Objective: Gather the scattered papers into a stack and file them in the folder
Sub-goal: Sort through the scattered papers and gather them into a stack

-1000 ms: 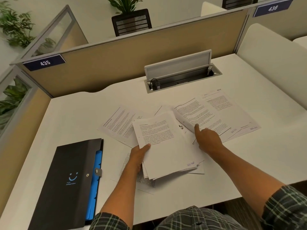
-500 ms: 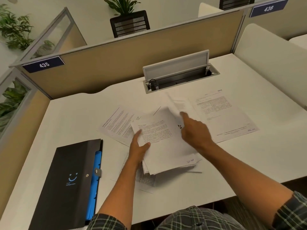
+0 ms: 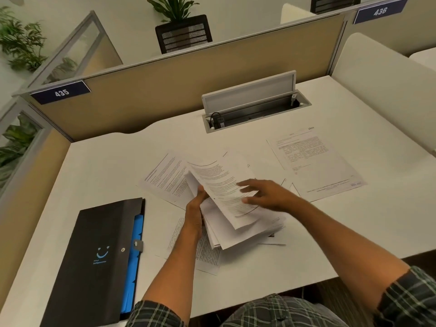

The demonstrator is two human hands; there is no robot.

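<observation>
Left hand [image 3: 197,204] grasping the paper stack [image 3: 238,223] mid-desk, right hand [image 3: 266,197] (blurred) seemingly flat on the top sheet [image 3: 221,182], folder [image 3: 99,258] at the desk's left front corner

The desk [image 3: 99,175] offers bare surface at upper left of the frame, between the folder [image 3: 94,256] and the partition [image 3: 188,86]. Further bare surface lies along the right edge and at lower right, below the lone sheet [image 3: 313,161].

Obstacles:
- The partition closes the far side and the left side of the desk.
- The cable box [image 3: 254,109], upper centre, stands with its lid raised just beyond the papers.
- A white side panel [image 3: 382,90] bounds the upper right.
- The folder occupies the lower left.
- Loose sheets [image 3: 165,178] and the held stack [image 3: 236,220] cover the centre, with both forearms crossing the near edge.
</observation>
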